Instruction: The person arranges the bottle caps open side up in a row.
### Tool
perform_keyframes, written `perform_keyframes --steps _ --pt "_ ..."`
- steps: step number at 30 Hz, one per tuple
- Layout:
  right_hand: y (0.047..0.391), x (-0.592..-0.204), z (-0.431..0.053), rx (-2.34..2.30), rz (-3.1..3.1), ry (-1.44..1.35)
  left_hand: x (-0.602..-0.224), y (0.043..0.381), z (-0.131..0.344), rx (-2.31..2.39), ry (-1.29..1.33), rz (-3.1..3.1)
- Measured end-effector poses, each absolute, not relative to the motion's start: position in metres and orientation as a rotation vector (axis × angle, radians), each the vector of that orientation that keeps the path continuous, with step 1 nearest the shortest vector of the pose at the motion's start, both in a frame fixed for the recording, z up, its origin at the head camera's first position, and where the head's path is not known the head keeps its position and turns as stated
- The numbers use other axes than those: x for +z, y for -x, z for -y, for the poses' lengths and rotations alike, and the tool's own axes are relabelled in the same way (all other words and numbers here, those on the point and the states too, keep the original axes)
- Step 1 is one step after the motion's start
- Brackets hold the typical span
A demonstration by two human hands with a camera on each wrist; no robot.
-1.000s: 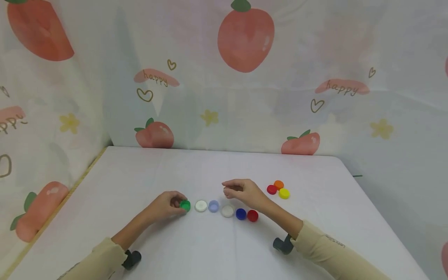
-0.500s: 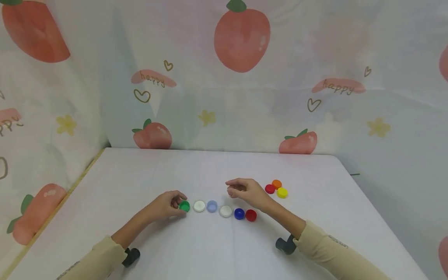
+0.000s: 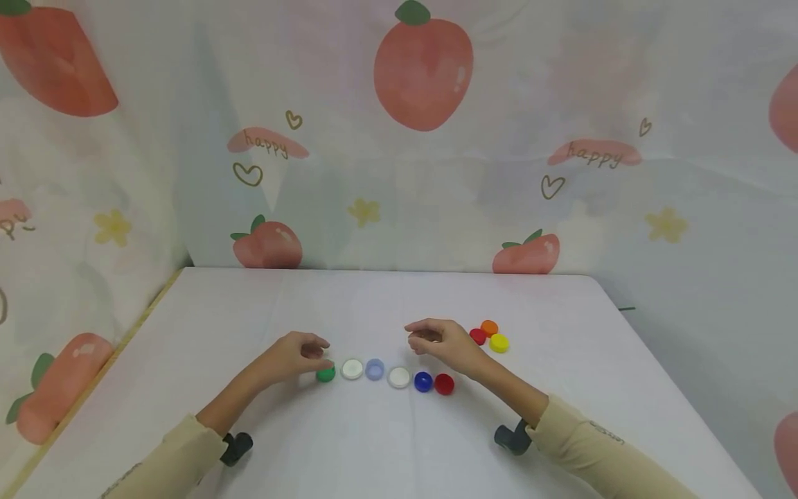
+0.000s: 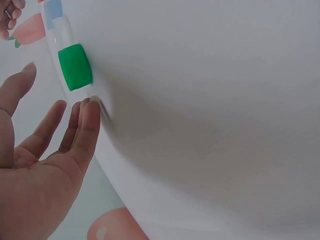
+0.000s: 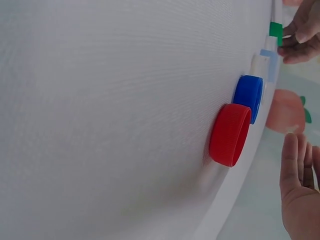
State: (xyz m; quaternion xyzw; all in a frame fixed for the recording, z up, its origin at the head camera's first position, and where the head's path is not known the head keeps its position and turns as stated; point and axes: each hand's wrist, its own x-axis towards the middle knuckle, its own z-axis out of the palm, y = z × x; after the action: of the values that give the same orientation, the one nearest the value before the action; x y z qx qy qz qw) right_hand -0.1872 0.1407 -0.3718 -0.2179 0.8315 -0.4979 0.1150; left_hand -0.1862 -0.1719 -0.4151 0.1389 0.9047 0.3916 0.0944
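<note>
My left hand (image 3: pixel 291 357) hovers over the green bottle cap (image 3: pixel 325 375) at the left end of a row on the white table. Its thumb overlaps the cap in the head view; the left wrist view shows spread fingers apart from the green cap (image 4: pixel 76 67). Rightward run a white cap (image 3: pixel 352 369), a light blue cap (image 3: pixel 375 369), another white cap (image 3: pixel 399 378), a blue cap (image 3: pixel 423 381) and a red cap (image 3: pixel 445 384). Behind the row's right half my right hand (image 3: pixel 445 343) is held in the air, fingers loosely bent, holding nothing.
Beyond the right hand, an orange cap (image 3: pixel 489 328), a yellow cap (image 3: pixel 499 343) and a second red cap (image 3: pixel 477 337) lie clustered. Fruit-patterned cloth (image 3: pixel 424 194) hangs behind the table (image 3: pixel 349 443) and along its left side.
My left hand has let go of the green cap and lifted slightly, its thumb and fingers now spread. The right hand has barely moved. The head view has shifted a little.
</note>
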Motion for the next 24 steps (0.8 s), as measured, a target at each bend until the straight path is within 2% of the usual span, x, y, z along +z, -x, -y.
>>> perform_keyframes --steps 13,20,24 --pt "0.186 -0.373 -0.146 -1.446 -2.485 0.609 -0.403 0.199 0.149 1.254 -0.467 -2.692" --pt "0.204 -0.405 -0.16 -1.45 -2.503 0.573 -0.398 0.206 0.121 1.368 -0.517 -2.674" --pt "0.206 -0.408 -0.164 -1.45 -2.503 0.562 -0.397 0.207 0.106 1.415 -0.538 -2.643"
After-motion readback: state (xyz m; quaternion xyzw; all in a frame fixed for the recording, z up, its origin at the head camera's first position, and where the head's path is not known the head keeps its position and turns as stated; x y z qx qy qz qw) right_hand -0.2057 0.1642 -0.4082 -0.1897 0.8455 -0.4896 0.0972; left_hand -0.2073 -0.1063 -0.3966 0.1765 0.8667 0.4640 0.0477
